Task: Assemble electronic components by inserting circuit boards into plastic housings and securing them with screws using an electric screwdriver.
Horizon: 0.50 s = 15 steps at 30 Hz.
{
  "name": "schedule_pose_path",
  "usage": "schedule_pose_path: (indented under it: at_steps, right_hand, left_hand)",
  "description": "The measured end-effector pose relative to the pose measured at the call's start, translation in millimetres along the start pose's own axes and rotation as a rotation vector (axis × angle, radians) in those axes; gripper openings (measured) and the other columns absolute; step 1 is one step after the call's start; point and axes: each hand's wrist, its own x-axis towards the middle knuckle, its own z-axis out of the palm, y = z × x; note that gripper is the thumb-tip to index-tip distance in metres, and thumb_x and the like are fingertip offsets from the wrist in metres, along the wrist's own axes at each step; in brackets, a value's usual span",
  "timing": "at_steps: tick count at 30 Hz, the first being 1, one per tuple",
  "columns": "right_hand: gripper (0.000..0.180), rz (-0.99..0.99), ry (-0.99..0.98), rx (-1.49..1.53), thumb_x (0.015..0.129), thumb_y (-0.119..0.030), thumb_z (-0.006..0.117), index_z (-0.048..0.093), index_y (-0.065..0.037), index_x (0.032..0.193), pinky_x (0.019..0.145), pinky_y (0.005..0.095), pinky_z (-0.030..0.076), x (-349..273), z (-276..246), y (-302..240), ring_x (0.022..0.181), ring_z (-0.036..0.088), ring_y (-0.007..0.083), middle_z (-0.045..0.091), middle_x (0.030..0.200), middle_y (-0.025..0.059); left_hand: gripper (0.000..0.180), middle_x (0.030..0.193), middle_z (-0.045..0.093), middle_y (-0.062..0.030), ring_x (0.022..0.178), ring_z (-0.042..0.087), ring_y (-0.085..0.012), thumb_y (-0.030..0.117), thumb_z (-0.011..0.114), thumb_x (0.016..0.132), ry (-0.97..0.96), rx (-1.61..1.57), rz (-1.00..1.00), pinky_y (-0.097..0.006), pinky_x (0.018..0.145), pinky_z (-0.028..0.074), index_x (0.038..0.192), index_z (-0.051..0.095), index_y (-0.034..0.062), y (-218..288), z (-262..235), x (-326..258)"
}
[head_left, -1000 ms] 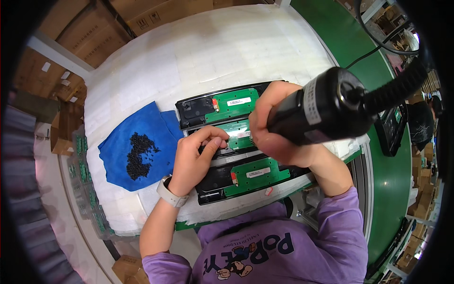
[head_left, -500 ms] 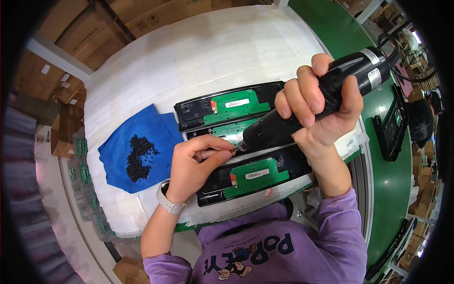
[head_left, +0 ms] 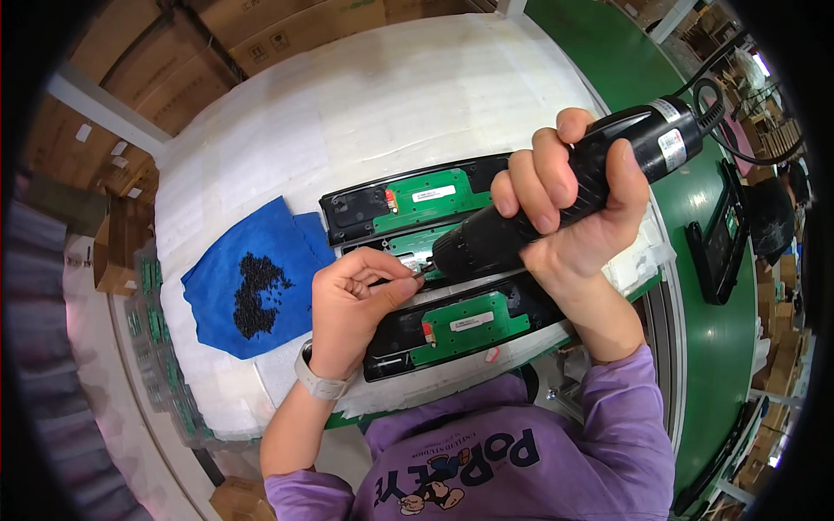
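Note:
My right hand [head_left: 578, 195] grips a black electric screwdriver [head_left: 482, 239], its tip slanting down to the left. Thumb and forefinger of my left hand [head_left: 356, 291] are pinched together beside the bit, over the middle black panel. What sits between them is too small to make out. Partly covered by my hands and the tool is that panel's green circuit board [head_left: 408, 237]. A black panel with a green board [head_left: 434, 198] lies beyond it. Another black panel [head_left: 387, 347] with a green board [head_left: 469, 326] lies nearer to me.
Left of the panels, small black screws [head_left: 254, 304] are heaped on a blue cloth [head_left: 217, 260]. White sheeting [head_left: 347, 95] covers the table. At the right, a black housing [head_left: 717, 252] rests on a green surface [head_left: 695, 347]. The tool's cord [head_left: 721, 104] runs off to the upper right.
My right hand and the screwdriver have shifted slightly left. My left hand has also moved a little left and down, still pinched near the bit.

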Motion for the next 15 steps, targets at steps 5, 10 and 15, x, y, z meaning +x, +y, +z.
schedule_pose_path:
  at_steps: [5,10,15]
  right_hand:
    - [0.028,0.035,-0.024,0.017,0.089,-0.033,0.041,0.048,-0.007,0.096,0.049,0.0335,0.041,4,-4,0,0.042,0.04,0.0136,0.044,0.057,0.0021]
    - [0.026,0.095,-0.106,-0.153,0.086,-0.029,0.047,0.047,-0.003,0.094,0.048,0.0293,0.039,18,-9,-16,0.041,0.039,0.0113,0.043,0.056,0.0015]
    - [0.023,0.075,-0.134,-0.602,0.079,-0.017,0.055,0.045,0.001,0.089,0.043,0.0248,0.035,26,-19,-17,0.039,0.039,0.01,0.042,0.052,0.0034]
  left_hand:
    - [0.022,0.087,0.064,-0.01,0.082,0.063,-0.015,-0.009,0.064,0.073,-0.073,-0.045,-0.124,-0.023,0.073,0.05,0.093,0.057,-0.0033,6,-3,-1]
    - [0.05,0.095,0.064,-0.0068,0.082,0.06,-0.0135,0.002,0.075,0.06,-0.026,0.567,0.222,-0.024,0.069,0.047,0.107,0.056,0.0028,26,-3,-5]
    - [0.025,0.078,0.059,-0.0127,0.071,0.056,-0.0277,0.017,0.07,0.072,0.462,1.52,0.366,-0.034,0.062,0.044,0.088,0.061,0.0,47,-56,-19]
